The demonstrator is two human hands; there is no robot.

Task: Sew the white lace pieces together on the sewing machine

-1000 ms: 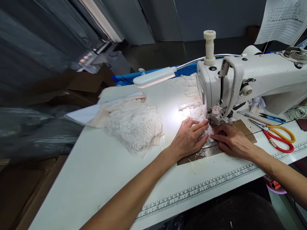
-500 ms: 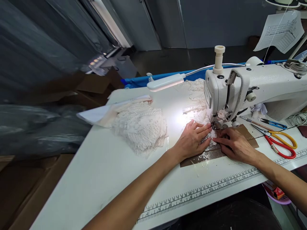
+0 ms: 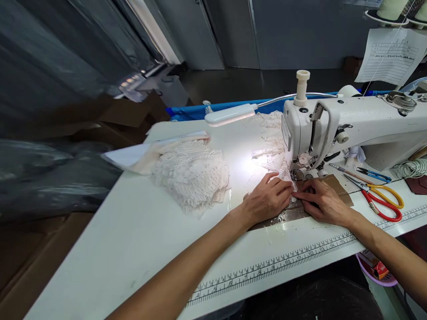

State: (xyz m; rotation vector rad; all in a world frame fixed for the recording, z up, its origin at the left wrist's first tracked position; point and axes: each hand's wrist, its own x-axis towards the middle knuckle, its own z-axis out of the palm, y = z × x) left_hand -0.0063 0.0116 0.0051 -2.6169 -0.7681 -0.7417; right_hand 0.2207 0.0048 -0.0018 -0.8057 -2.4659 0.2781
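Observation:
White lace fabric point(image 3: 271, 148) lies under the lamp and runs towards the needle area of a white sewing machine point(image 3: 310, 129). My left hand point(image 3: 268, 199) is on the near end of this lace, just left of the presser foot, its fingers bent and close together over the cloth. Thumb and forefinger of my right hand point(image 3: 325, 203) pinch the lace edge in front of the foot, almost touching my left fingertips. Both hands hide much of the piece between them. A brown plate point(image 3: 293, 216) lies beneath the hands.
A heap of white lace point(image 3: 196, 175) sits to the left. Right of the machine bed lie red-and-yellow-handled scissors point(image 3: 383, 200) and blue thread snips point(image 3: 373, 174). A lamp point(image 3: 230, 115) reaches over the table. A printed ruler point(image 3: 267, 272) follows the front edge.
My left fingers have drawn in from lying flatter on the lace and are now more bent, nearer the right fingertips. The camera view has shifted slightly.

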